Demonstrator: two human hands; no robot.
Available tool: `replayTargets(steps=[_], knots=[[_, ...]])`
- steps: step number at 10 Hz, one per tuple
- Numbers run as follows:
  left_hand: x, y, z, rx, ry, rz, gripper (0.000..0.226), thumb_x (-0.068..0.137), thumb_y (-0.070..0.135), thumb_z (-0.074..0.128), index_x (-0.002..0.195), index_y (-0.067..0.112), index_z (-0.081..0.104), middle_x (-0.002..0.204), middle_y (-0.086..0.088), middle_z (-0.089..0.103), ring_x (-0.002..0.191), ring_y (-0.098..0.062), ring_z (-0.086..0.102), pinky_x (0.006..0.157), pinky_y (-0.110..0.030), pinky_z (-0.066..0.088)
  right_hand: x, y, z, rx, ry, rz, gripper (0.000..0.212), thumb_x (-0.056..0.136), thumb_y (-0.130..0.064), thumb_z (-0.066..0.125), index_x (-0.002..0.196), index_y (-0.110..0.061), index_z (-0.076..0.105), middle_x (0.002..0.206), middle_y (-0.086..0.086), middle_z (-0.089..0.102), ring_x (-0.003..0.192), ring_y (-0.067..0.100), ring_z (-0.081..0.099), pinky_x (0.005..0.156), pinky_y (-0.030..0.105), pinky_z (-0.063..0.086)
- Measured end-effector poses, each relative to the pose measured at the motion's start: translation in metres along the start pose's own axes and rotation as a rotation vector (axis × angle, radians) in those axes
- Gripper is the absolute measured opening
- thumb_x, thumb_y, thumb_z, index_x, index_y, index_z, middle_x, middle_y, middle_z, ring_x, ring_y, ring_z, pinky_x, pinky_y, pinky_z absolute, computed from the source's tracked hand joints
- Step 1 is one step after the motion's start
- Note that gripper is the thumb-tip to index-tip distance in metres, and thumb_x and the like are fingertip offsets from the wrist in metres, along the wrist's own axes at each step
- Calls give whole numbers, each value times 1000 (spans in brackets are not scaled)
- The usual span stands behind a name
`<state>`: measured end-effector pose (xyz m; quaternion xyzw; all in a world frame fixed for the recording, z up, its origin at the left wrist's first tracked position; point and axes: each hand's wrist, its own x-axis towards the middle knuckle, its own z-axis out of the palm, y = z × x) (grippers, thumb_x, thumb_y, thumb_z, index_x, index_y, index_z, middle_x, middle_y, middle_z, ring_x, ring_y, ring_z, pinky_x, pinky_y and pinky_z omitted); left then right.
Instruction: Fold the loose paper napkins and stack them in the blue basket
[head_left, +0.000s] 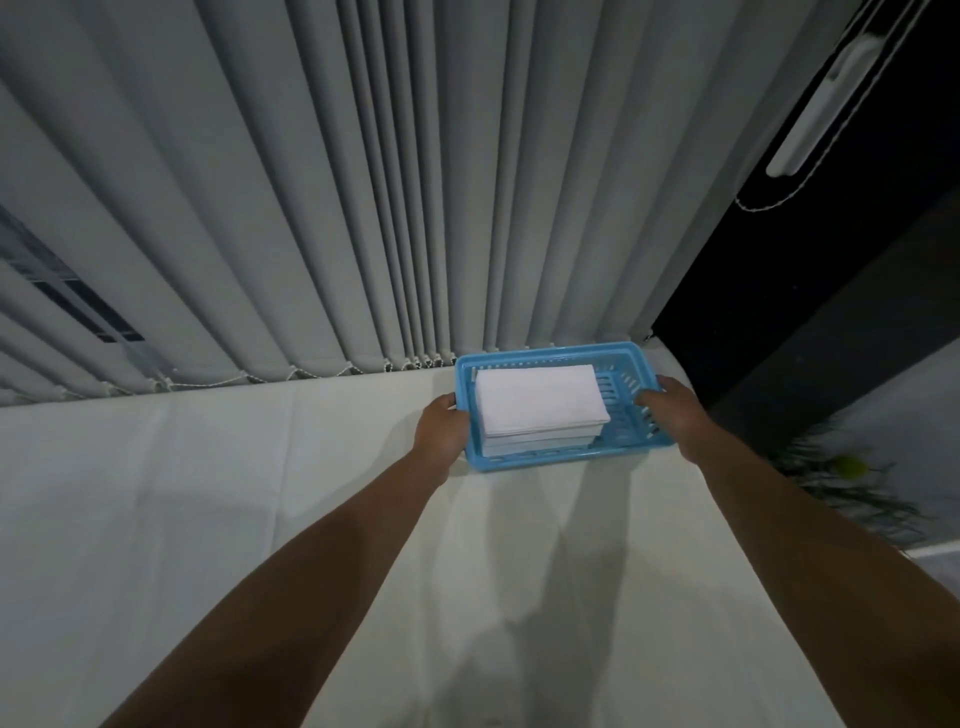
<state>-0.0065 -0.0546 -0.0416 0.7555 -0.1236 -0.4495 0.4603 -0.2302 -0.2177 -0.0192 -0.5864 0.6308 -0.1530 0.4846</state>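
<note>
- Holding: left hand (441, 434) and right hand (670, 405) clasp opposite ends of the blue slotted plastic basket (631, 364), at the far edge of the white-clothed table (208, 519).
- Contents: folded white paper napkins (540, 400), stacked (left of centre).
- Step, judged: stacking looks finished; next, letting go of the basket.
</note>
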Motion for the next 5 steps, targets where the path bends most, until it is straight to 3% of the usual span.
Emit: replayTargets(steps=[2, 3, 4, 5], knots=[[3, -5, 2, 23, -2, 6, 39, 93, 6, 41, 128, 14, 57, 114, -10, 65, 103, -30, 64, 95, -46, 53, 10, 6, 4, -3, 6, 6, 32, 89, -7, 52, 121, -10, 55, 76, 8, 55, 64, 21, 50, 59, 29, 42], [0, -6, 1, 66, -27, 8, 39, 95, 10, 42, 132, 13, 54, 115, -7, 63, 107, -29, 62, 97, -45, 51, 9, 9, 6, -48, 28, 4, 51, 90, -13, 52, 139, -5, 42, 118, 15, 57, 101, 33, 57, 85, 37, 47], [-1, -8, -6, 317, -1, 60, 49, 99, 22, 40, 147, 14, 35, 146, -9, 46, 131, -28, 46, 110, -39, 37, 6, 14, 11, -399, 144, -89, 65, 88, -35, 47, 146, -11, 31, 152, 15, 31, 134, 38, 33, 110, 43, 31], [-12, -4, -25, 574, 122, 152, 54, 102, 32, 32, 151, 12, 21, 157, -9, 29, 142, -27, 30, 115, -39, 26, -10, 4, 20, -652, 237, -294, 60, 95, -39, 43, 148, -15, 27, 159, 12, 15, 142, 37, 19, 117, 44, 19]])
